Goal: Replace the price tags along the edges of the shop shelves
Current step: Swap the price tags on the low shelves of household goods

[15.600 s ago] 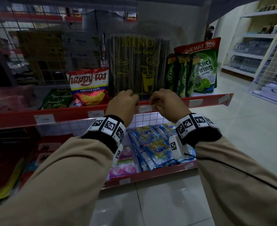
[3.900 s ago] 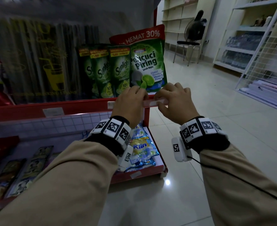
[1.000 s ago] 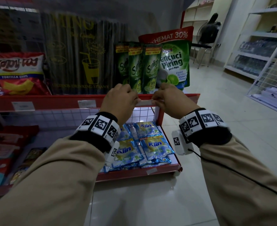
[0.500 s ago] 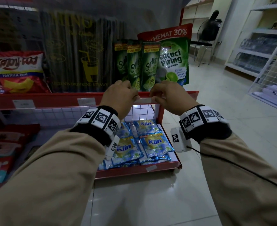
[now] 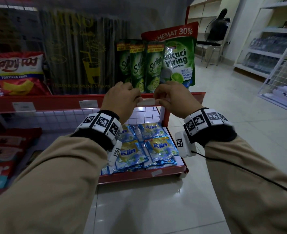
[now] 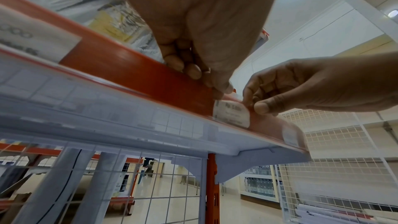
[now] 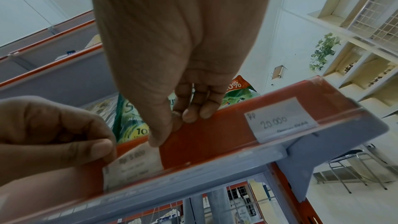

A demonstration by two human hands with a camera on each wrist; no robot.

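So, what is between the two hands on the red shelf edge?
A white price tag, pinched by the left hand and the right hand, shown in all three views.

tag (image 5: 146,101) on shelf edge (image 5: 55,102) | hands flanking (left (image 5: 120,100), right (image 5: 173,98))

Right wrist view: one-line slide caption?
Both hands, right hand and left hand, pinch a price tag at the red shelf edge.

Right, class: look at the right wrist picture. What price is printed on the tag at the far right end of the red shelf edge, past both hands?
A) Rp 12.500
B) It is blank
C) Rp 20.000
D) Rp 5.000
C: the end tag on the red shelf edge reads Rp 20.000; Rp 5.000 is on the price tag that both hands hold.
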